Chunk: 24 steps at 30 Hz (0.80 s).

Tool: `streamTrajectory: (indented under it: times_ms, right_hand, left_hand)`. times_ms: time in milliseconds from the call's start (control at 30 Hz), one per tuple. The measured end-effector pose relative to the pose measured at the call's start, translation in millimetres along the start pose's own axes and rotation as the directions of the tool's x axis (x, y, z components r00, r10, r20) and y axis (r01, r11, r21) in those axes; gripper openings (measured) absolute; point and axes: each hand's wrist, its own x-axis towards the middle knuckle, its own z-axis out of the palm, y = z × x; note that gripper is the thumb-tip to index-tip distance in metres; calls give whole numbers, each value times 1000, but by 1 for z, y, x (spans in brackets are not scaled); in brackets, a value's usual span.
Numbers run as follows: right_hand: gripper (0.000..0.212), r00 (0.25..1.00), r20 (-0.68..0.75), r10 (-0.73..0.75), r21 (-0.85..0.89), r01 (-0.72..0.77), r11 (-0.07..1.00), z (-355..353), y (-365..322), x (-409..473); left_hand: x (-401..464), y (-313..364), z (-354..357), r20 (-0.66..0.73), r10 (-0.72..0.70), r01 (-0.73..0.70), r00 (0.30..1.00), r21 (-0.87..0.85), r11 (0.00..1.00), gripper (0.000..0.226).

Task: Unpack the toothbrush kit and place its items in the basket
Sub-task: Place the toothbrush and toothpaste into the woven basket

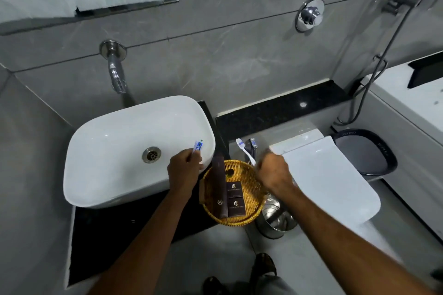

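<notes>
A round wicker basket (251, 213) stands on the dark counter at the sink's right. In it lie a long brown kit box (219, 189) and two small dark boxes (234, 195). My left hand (183, 170) hovers over the sink's right rim, just left of the basket, shut on a small blue-and-white toothpaste tube (197, 145) that sticks up from the fingers. My right hand (273, 170) is above the basket's right edge, shut on a white toothbrush (245, 151) whose bristle end points up and to the left.
A white basin (107, 151) with a wall tap (116, 76) fills the left. A closed white toilet lid (330, 175) lies at the right, a steel bin (275, 220) below the basket, a dark waste bin (366, 153) further right. My shoes show at the bottom.
</notes>
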Motion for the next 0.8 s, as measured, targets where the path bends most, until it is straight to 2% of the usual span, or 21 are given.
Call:
streamTrajectory:
  times_ms: [67, 133, 233, 400, 533, 667, 800]
  right_hand:
    - [23, 993, 11, 117, 91, -117, 989, 27, 4, -5]
    - [17, 989, 11, 149, 107, -149, 983, 48, 3, -8]
    - [19, 991, 0, 134, 150, -132, 980, 72, 1, -12]
    - [23, 990, -2, 142, 203, -139, 969, 89, -4, -13]
    - [37, 989, -89, 118, 190, -100, 977, 91, -10, -7]
    - [17, 989, -40, 146, 153, -138, 979, 97, -8, -1]
    - [18, 990, -41, 136, 109, -131, 985, 99, -7, -1]
  left_hand:
    - [-14, -11, 9, -35, 6, -6, 999, 19, 1000, 27]
    - [-26, -19, 18, -40, -20, 20, 999, -10, 1000, 26]
    - [-37, -28, 25, -41, -68, 66, 997, -39, 997, 24]
    - [-44, -38, 23, -52, -67, 68, 996, 17, 998, 17]
    - [-45, -45, 22, -43, -81, 82, 996, 25, 996, 18]
    - [-45, -49, 24, -47, -101, 103, 994, 50, 993, 18]
    - [-43, -48, 28, -40, -104, 106, 994, 46, 993, 18]
